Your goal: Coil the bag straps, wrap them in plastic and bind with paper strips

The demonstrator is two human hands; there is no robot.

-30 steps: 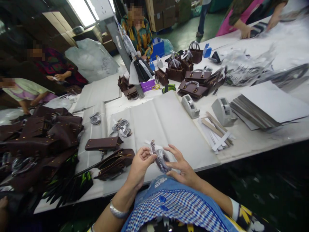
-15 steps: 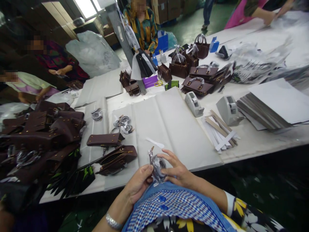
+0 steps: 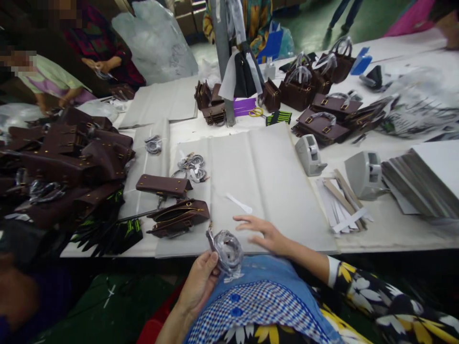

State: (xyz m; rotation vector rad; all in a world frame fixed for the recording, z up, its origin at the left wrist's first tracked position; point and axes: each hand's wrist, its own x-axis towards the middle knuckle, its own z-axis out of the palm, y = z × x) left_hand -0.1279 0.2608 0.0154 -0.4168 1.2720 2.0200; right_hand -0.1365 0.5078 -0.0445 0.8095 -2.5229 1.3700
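Grey paper sheets (image 3: 233, 162) cover the middle of a long white worktable (image 3: 394, 236), with a floor of dull green beyond it. At the near edge, close to the apron, is a coiled strap (image 3: 235, 255), dark under shiny clear plastic film — its loops form a loose ring, and one end stands up with a small brass-coloured fitting at the tip. The left hand (image 3: 201, 279) pinches it on its left side, thumb in front and fingers behind; the right hand (image 3: 267, 235) is spread, apart from the strap, just to its right. Left of centre lies a dark brown handbag (image 3: 179, 217), its zip undone; the inside is too dark to read. Another brown handbag (image 3: 163, 185) lies just beyond it, and a heap of brown handbags (image 3: 71, 153) fills the left side — wrapped handles show among them. Farther back stands a large translucent plastic sack (image 3: 161, 43), its contents unclear.
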